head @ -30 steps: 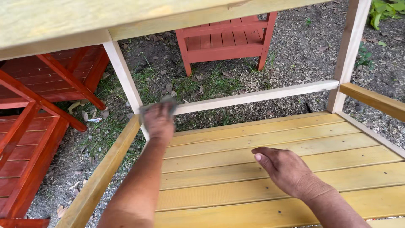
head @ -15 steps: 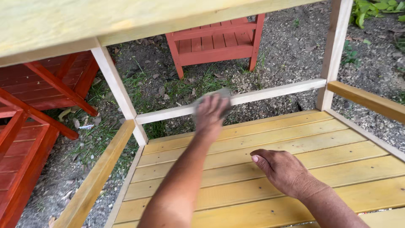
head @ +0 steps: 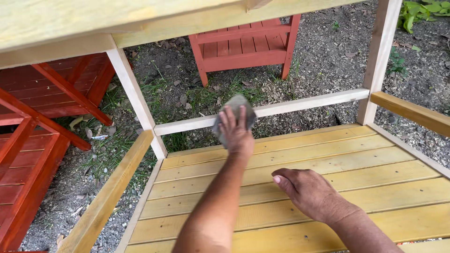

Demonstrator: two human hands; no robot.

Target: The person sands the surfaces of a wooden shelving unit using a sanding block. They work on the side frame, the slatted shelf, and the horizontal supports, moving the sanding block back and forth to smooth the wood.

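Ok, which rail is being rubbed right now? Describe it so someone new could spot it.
Start at the yellow slatted shelf that fills the lower half of the view. Along its far edge runs a pale horizontal rail between two upright posts, where the left hand presses a grey pad. Unlike the yellow side rails, it is bare, unstained wood.
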